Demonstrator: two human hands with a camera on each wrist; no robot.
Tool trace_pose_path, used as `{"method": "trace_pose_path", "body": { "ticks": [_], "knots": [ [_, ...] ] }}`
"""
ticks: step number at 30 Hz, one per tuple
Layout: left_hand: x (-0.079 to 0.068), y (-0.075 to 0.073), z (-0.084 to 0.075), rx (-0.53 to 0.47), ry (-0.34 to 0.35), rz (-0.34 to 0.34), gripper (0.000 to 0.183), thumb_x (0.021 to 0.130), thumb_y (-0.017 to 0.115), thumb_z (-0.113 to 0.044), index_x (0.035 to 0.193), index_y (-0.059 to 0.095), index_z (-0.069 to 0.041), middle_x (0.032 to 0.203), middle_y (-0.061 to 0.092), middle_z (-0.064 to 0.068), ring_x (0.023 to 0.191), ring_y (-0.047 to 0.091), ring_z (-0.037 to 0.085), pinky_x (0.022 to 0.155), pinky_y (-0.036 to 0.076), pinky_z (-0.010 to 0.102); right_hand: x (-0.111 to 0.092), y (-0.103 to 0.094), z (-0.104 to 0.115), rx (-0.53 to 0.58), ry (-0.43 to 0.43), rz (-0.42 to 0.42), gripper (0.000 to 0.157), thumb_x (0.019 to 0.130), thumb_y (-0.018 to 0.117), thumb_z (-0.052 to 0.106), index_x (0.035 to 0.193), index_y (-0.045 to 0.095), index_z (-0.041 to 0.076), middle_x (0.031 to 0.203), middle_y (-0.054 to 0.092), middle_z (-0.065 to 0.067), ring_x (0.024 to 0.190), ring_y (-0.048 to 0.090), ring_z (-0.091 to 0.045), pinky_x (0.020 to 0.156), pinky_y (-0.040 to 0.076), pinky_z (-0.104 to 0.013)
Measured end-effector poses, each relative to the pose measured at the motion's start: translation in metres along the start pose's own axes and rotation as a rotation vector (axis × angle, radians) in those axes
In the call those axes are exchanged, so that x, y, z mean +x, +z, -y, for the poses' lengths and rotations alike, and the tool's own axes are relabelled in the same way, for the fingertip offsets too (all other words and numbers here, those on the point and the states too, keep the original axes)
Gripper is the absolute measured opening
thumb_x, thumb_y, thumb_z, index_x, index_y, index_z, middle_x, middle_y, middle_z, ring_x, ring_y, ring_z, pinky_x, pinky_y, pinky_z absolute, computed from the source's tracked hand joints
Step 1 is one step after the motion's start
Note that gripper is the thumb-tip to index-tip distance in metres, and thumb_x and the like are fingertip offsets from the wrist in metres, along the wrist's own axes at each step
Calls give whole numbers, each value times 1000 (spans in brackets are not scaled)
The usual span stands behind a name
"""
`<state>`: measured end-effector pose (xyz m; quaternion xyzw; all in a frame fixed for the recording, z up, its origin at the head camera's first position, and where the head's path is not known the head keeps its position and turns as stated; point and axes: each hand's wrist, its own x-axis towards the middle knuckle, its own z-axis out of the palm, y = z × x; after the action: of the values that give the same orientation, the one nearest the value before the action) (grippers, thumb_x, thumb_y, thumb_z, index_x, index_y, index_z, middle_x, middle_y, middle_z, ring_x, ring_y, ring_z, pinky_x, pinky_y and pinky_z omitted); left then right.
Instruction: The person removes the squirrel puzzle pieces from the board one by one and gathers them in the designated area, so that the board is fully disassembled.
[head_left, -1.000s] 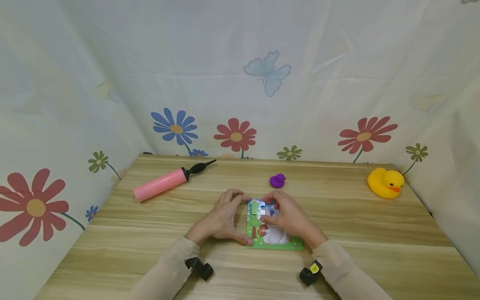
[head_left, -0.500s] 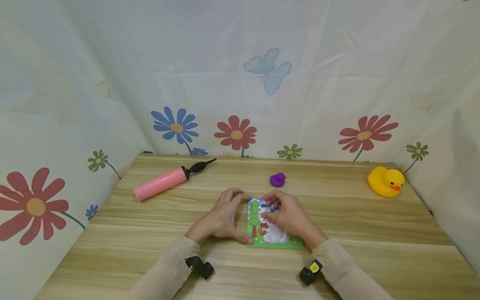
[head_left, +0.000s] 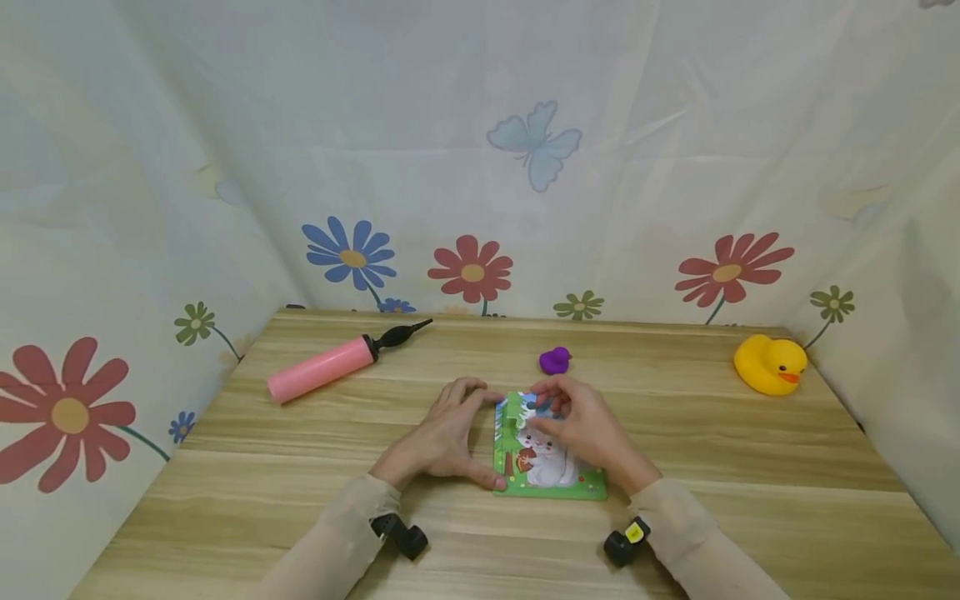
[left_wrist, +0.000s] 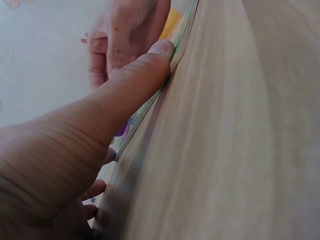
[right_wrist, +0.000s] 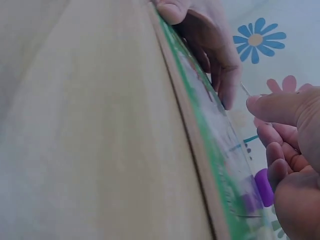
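A flat jigsaw puzzle [head_left: 553, 477] with a white animal and a green tree lies on the table. My left hand [head_left: 447, 433] holds its left side, thumb on the near corner and forefinger at the far corner. In the left wrist view that thumb [left_wrist: 161, 47] presses on the puzzle's edge. Over the far part, my right hand [head_left: 585, 423] pinches a small green and white puzzle piece [head_left: 515, 408] between thumb and fingers. The piece is raised and tilted above the picture. Part of the puzzle's right side is hidden under the right hand.
Behind the puzzle sits a small purple duck [head_left: 555, 361]. A yellow duck [head_left: 770, 365] stands at the far right, and a pink hand pump [head_left: 322, 370] with a black nozzle lies at the far left. A flowered curtain [head_left: 450, 125] surrounds the wooden table [head_left: 315, 467].
My right hand has shifted slightly right and away from me, and the green and white piece has risen from the puzzle's surface. The left hand stays in place.
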<state>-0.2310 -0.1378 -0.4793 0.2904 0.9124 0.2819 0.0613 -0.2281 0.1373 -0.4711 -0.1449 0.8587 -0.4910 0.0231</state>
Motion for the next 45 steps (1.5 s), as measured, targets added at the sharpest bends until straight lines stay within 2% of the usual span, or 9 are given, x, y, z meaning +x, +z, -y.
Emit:
{"method": "trace_pose_path", "body": {
  "ticks": [5, 10, 15, 21, 29, 35, 45],
  "knots": [
    [-1, 0, 1, 6, -17, 11, 128, 61, 102, -74, 167, 45, -28, 175, 29, 13, 162, 27, 35, 135, 27, 63, -1, -12, 1, 26, -30, -6, 39, 95, 91, 11, 130, 74, 11, 111, 74, -8, 93, 61, -23, 75, 53, -23],
    [-2, 0, 1, 2, -16, 9, 129, 62, 102, -73, 169, 44, -31, 174, 30, 12, 161, 28, 34, 134, 27, 64, -2, -32, 1, 6, -32, -37, 41, 96, 90, 14, 132, 73, 9, 114, 75, -6, 95, 60, -25, 75, 52, -23],
    [-1, 1, 1, 2, -5, 10, 124, 63, 102, -72, 167, 47, -33, 174, 30, 12, 160, 28, 36, 133, 29, 67, -7, -61, 4, -44, -27, -71, 43, 98, 89, 21, 137, 72, 10, 116, 70, -10, 100, 59, -26, 78, 53, -23],
    [0, 1, 1, 2, 1, 7, 121, 64, 102, -71, 165, 49, -31, 174, 30, 13, 161, 27, 38, 132, 29, 68, -14, -103, 5, -82, -36, -105, 46, 101, 87, 30, 139, 70, 10, 120, 69, -13, 103, 59, -29, 81, 54, -20],
    [-1, 1, 2, 5, -6, 9, 122, 64, 102, -72, 166, 48, -33, 174, 29, 12, 161, 27, 37, 132, 29, 67, -31, -146, 4, -142, -37, -181, 49, 100, 88, 28, 141, 70, 6, 121, 70, -14, 103, 58, -25, 81, 53, -13],
    [-1, 1, 3, 7, -19, 15, 124, 63, 102, -73, 167, 46, -35, 175, 28, 10, 161, 27, 36, 133, 29, 65, -42, -169, -6, -184, -43, -193, 49, 100, 87, 26, 142, 70, 7, 120, 68, -12, 100, 58, -20, 79, 53, -13],
    [-1, -1, 0, -2, -1, 13, 122, 64, 103, -70, 166, 49, -31, 174, 30, 13, 160, 28, 38, 132, 29, 68, -62, -194, -32, -175, -53, -188, 45, 102, 84, 18, 143, 69, 6, 120, 67, -12, 98, 57, -17, 77, 55, -14]
  ]
}}
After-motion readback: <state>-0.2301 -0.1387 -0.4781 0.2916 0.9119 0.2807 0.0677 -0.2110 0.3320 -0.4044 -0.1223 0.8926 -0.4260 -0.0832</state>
